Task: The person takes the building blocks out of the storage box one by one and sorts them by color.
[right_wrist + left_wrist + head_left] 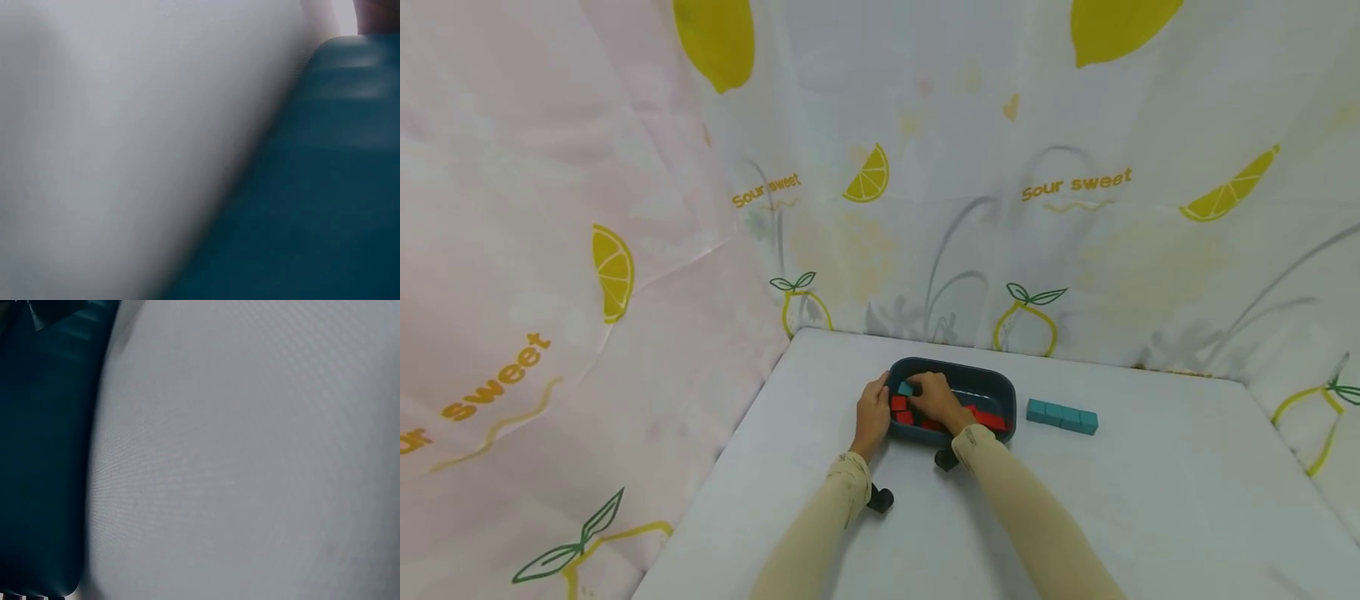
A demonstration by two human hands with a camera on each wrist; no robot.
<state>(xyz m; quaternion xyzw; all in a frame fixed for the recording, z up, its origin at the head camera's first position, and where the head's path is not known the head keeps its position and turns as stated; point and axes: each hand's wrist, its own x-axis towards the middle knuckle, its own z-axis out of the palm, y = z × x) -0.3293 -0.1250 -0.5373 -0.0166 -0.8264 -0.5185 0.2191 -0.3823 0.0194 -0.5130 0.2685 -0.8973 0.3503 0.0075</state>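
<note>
A dark blue-teal rectangular box [973,381] stands on the white table, with several red blocks [900,404] and a teal cube [906,389] in its left part. My left hand [872,412] rests against the box's left end, its fingers along the outer wall. Reaching inside over the near wall, my right hand [934,397] has its fingertips on the teal cube and appears to pinch it. The palm side of the right hand is hidden. Both wrist views are mostly filled by the box's outer wall [44,462] and the table.
Right of the box, several teal cubes [1062,416] sit in a straight row on the white table [1150,483]. More red pieces [988,419] lie in the box's right part. A lemon-patterned cloth [925,250] hangs behind the table and at its sides.
</note>
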